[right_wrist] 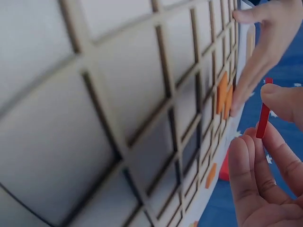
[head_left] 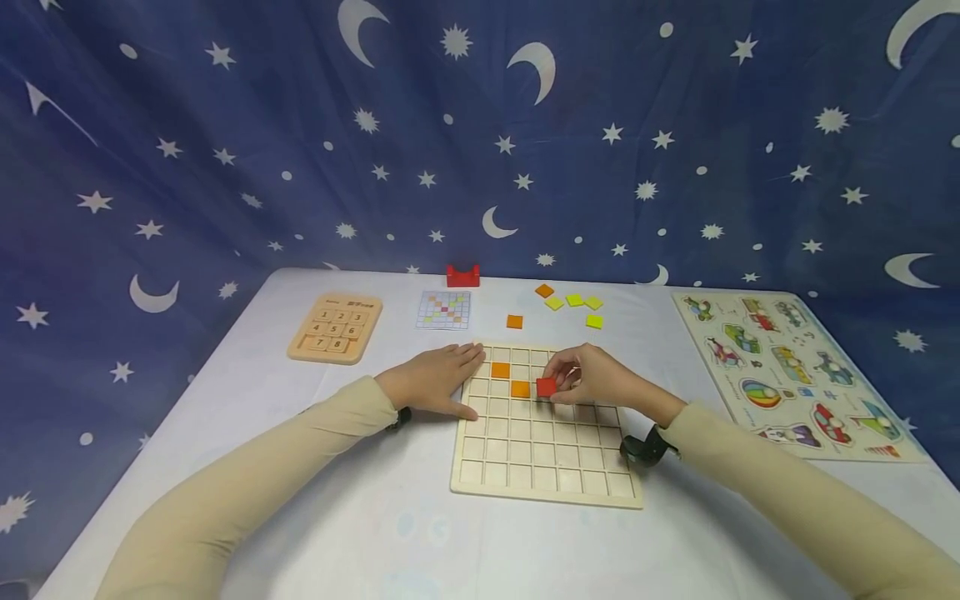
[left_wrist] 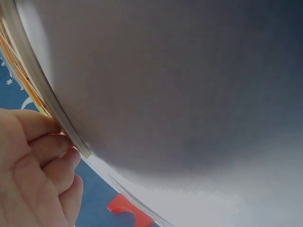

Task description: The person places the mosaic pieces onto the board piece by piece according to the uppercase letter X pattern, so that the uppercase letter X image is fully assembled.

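Observation:
A wooden grid board (head_left: 544, 432) lies on the white table. Two orange square tiles (head_left: 500, 370) sit in cells of its upper left part, set diagonally. My right hand (head_left: 596, 377) pinches a red square tile (head_left: 546, 387) between thumb and fingers, close beside the lower orange tile. In the right wrist view the red tile appears edge-on, raised off the grid. My left hand (head_left: 435, 379) rests along the board's upper left edge, fingers extended and thumb spread. The left wrist view shows its fingers (left_wrist: 61, 163) against the board's rim.
Behind the board lie a loose orange tile (head_left: 514, 322), another orange one (head_left: 544, 291) and several yellow tiles (head_left: 574, 300). A coloured pattern card (head_left: 444, 310) lies before a red stand (head_left: 462, 276). A number puzzle (head_left: 335, 328) is left, a picture puzzle board (head_left: 798, 375) right.

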Tool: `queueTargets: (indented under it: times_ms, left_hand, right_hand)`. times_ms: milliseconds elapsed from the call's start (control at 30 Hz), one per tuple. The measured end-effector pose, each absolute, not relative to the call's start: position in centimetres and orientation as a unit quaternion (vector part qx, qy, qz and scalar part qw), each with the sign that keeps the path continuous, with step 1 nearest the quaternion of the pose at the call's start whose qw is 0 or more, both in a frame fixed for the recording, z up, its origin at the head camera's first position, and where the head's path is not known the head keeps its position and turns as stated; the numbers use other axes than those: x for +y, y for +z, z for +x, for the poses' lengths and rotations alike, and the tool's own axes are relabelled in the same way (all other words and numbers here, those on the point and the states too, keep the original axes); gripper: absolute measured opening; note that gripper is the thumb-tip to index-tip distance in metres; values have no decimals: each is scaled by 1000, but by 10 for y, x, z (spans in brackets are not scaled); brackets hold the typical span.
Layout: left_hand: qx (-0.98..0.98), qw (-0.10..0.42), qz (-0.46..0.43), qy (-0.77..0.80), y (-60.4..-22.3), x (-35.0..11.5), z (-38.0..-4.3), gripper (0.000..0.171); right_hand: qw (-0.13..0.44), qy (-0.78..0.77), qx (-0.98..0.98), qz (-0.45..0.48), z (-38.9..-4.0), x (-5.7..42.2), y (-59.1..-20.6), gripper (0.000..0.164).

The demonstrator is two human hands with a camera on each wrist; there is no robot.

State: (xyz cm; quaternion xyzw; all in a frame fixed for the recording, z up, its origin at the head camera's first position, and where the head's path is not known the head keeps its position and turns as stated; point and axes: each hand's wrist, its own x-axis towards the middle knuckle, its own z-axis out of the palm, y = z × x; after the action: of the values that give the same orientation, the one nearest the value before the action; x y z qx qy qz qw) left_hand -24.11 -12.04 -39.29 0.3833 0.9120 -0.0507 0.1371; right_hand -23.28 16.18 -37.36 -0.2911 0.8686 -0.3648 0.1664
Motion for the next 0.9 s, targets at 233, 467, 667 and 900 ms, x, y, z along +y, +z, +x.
queueTargets:
  times_ms: [233, 467, 667, 900]
  left_hand:
    - [913, 139, 381, -45, -392, -120, -240, 101]
    - [912, 135, 383, -52, -393, -120, -239, 100]
    - [912, 137, 383, -48, -393, -121, -239, 99]
    - [912, 141, 381, -50, -390, -121, -237, 99]
  right_hand:
    - [169, -348, 873, -296, -229, 165, -388, 23]
    - [174, -334, 876, -301, -228, 162, -394, 22]
    - [174, -320, 879, -308, -228, 159, -394, 21]
    - [172, -308, 886, -300, -227, 155, -392, 19]
